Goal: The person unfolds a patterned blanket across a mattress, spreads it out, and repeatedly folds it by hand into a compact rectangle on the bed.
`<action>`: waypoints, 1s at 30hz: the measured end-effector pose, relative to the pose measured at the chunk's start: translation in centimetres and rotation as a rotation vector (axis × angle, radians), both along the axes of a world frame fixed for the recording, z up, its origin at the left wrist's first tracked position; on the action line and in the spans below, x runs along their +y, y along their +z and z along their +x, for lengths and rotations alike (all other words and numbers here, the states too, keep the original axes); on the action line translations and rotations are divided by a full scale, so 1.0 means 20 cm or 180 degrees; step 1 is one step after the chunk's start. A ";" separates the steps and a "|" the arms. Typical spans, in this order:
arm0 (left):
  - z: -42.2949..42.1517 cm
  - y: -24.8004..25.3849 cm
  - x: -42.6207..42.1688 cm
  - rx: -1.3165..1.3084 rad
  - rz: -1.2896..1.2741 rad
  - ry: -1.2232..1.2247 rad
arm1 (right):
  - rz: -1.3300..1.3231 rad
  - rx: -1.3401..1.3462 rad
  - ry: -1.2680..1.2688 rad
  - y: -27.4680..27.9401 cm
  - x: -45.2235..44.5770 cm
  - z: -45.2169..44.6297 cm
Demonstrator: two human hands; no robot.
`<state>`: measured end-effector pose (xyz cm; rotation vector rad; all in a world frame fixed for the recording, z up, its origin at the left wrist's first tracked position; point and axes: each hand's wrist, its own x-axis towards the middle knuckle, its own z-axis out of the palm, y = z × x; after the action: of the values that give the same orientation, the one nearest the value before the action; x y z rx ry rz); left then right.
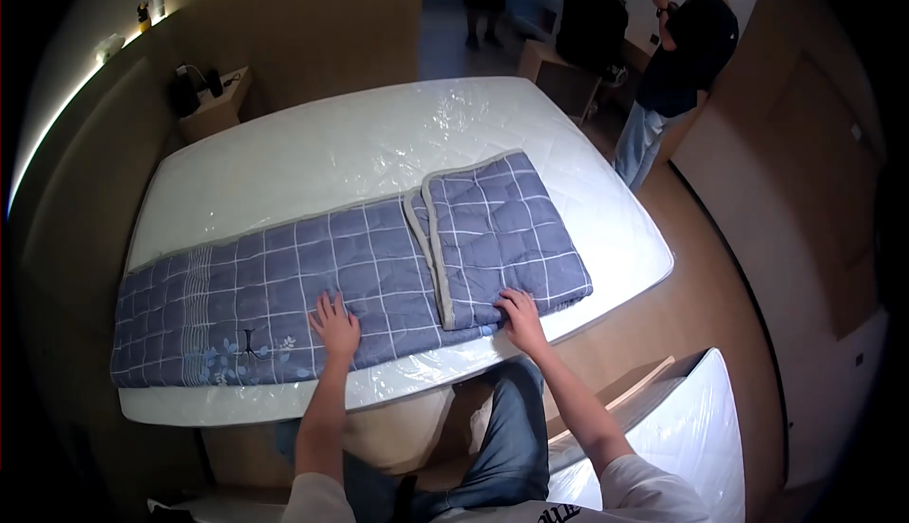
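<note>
A blue-grey checked quilt (284, 267) with white lines and a grey border lies in a long strip along the near side of a bed mattress (312, 154). Its right end is folded back over itself in a thicker layer (502, 230). My left hand (336, 326) rests flat on the quilt's front part, fingers spread. At the front edge of the folded layer, my right hand (520, 319) touches the fabric with its fingers apart and slightly bent. Leaf patterns (227, 357) decorate the quilt's lower left corner.
Clear plastic covers the mattress. Another plastic-wrapped mattress (686, 438) and a wooden board (625, 390) are at my lower right. A nightstand (216, 111) stands beyond the bed's far left corner. Several people are at the back, one standing person (686, 50) near the bed's right side.
</note>
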<state>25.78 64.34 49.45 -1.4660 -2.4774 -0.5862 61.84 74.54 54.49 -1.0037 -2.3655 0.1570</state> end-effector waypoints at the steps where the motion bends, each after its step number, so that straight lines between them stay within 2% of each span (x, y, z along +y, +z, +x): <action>1: 0.03 0.00 0.02 -0.0233 -0.0088 0.0260 | -0.0247 0.0135 -0.0165 0.03 -0.04 -0.01; 2: 0.08 0.06 0.05 -0.0522 0.0092 0.0026 | -0.0210 0.0142 -0.0157 0.03 -0.08 -0.02; 3: 0.16 0.12 0.10 -0.0818 0.0278 -0.0195 | -0.0201 0.0768 -0.0597 0.02 -0.12 -0.04; 4: 0.27 0.15 0.17 -0.1800 0.0506 -0.0279 | -0.0200 0.1383 -0.1016 0.01 -0.17 -0.05; 5: 0.38 0.16 0.24 -0.2789 0.0737 -0.0371 | -0.0285 0.1634 -0.1367 0.01 -0.24 -0.05; 7: 0.61 0.20 0.35 -0.3168 0.0277 -0.0318 | -0.0937 0.2050 -0.1890 -0.10 -0.34 0.03; 8: 0.69 0.25 0.38 -0.3268 -0.0109 -0.0356 | -0.0926 0.2038 -0.1886 -0.18 -0.40 0.10; 9: 0.73 0.29 0.40 -0.3348 -0.0507 -0.0400 | -0.1977 0.2526 -0.1883 -0.25 -0.45 0.19; 10: 0.75 0.27 0.40 -0.3354 -0.0505 -0.0408 | -0.3038 0.2984 -0.1838 -0.27 -0.47 0.26; 11: 0.78 0.23 0.41 -0.3917 -0.0117 -0.0596 | -0.3020 0.2974 -0.1839 -0.22 -0.49 0.28; 13: 0.79 0.18 0.41 -0.4905 0.0347 -0.1121 | -0.4068 0.4292 -0.1749 -0.11 -0.56 0.35; 14: 0.81 0.22 0.37 -0.4910 0.0342 -0.1125 | -0.4064 0.4294 -0.1757 -0.13 -0.57 0.38; 16: 0.81 0.30 0.26 -0.5530 0.1118 -0.1628 | -0.4286 0.4798 -0.1351 -0.16 -0.55 0.38; 18: 0.85 0.26 0.16 -0.5388 0.1267 -0.1553 | -0.4348 0.4730 -0.1136 -0.15 -0.54 0.32; 20: 0.89 0.16 0.08 -0.4508 0.0879 -0.1163 | -0.4405 0.4676 -0.0927 -0.13 -0.50 0.23; 21: 0.89 0.12 0.06 -0.4483 0.0875 -0.1149 | -0.4340 0.4648 -0.0941 -0.12 -0.48 0.17; 23: 0.91 0.06 0.05 -0.3567 0.0666 -0.1142 | -0.4420 0.4655 -0.1046 -0.11 -0.39 0.08; 24: 0.90 0.05 0.07 -0.3557 0.0663 -0.1142 | -0.4425 0.4663 -0.1040 -0.12 -0.35 0.03; 26: 0.88 0.05 0.13 -0.3031 0.0681 -0.1067 | -0.4811 0.4530 -0.1323 -0.11 -0.29 -0.06; 27: 0.90 0.04 0.16 -0.2876 0.1067 -0.0665 | -0.4824 0.4519 -0.1313 -0.15 -0.26 -0.07; 28: 0.88 0.02 0.21 -0.2866 0.1077 -0.0650 | -0.4834 0.4414 -0.1106 -0.23 -0.20 -0.08; 30: 0.82 0.02 0.31 -0.3792 0.1300 -0.0337 | -0.4853 0.4312 -0.0875 -0.26 -0.15 -0.12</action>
<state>42.23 70.55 49.91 -1.2274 -2.6390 -2.3663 59.38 71.58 49.36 -1.1038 -0.5463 1.9361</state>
